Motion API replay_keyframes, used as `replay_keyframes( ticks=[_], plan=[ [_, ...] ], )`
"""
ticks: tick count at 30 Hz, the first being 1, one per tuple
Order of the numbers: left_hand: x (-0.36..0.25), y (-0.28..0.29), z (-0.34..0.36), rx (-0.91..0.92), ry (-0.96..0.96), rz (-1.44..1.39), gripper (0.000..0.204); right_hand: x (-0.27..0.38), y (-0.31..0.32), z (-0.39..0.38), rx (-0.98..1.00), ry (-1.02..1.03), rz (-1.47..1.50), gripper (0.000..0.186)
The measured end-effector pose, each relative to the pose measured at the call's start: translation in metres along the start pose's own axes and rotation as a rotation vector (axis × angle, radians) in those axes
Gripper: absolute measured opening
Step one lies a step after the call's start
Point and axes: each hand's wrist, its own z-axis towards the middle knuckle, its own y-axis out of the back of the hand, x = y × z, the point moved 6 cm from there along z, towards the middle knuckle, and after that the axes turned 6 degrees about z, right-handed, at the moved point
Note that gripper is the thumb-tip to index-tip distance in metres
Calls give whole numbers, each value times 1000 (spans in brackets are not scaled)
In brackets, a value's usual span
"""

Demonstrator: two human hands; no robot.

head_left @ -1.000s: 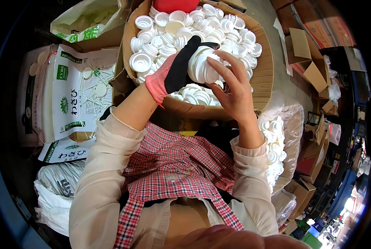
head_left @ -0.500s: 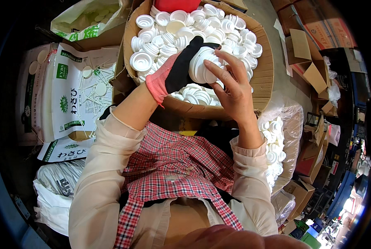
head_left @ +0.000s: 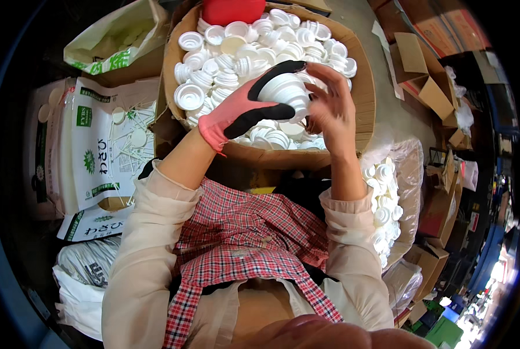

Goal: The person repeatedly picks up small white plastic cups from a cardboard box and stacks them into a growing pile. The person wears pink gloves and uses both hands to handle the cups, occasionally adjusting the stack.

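Observation:
My left hand (head_left: 242, 107), in a pink glove with black-coated fingers, grips a white stepped round plastic piece (head_left: 289, 93), perhaps several nested together, which is tilted with its narrower end toward the right. My right hand (head_left: 335, 110) is bare, slightly blurred, with curved fingers round the right side of the piece; its thumb is mostly hidden. Beneath both hands is a large cardboard box (head_left: 366, 104) heaped with similar white round pieces (head_left: 190, 96), with a red object (head_left: 231, 9) at its back.
A printed sheet (head_left: 86, 192) with white sticks and discs lies left. Near it are an open bag (head_left: 79, 52) and white sacks (head_left: 79, 308). At right stand a clear plastic bag (head_left: 410, 174) of white pieces and cardboard boxes (head_left: 437, 99).
My left hand has turned, showing more of its pink back, and moved down slightly with the piece. My right hand's fingers have shifted rightward around the piece. The view has shifted slightly.

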Motion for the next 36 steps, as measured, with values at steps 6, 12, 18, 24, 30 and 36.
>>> replay_keyframes(
  ticks=[6, 12, 18, 24, 30, 36],
  plan=[
    [19, -13, 0, 86, -116, 248, 75, -39, 1, -13, -419, -339, -4, 60],
    [45, -10, -6, 28, 2, 278, 76, -44, 11, -11, -377, -365, -30, 69],
    [25, -8, 14, -57, -4, 154, 68, -47, 5, -21, 48, -331, 128, 49],
    [59, 11, 15, -82, 79, 50, 50, -4, 242, -133, -900, -322, -503, 43],
    [60, 31, 19, -195, 149, -140, 42, -36, 436, -306, -900, -1014, -1200, 69],
    [55, 49, 17, -265, 139, -176, 42, -31, 330, -197, -599, -545, -1369, 53]
  ],
)
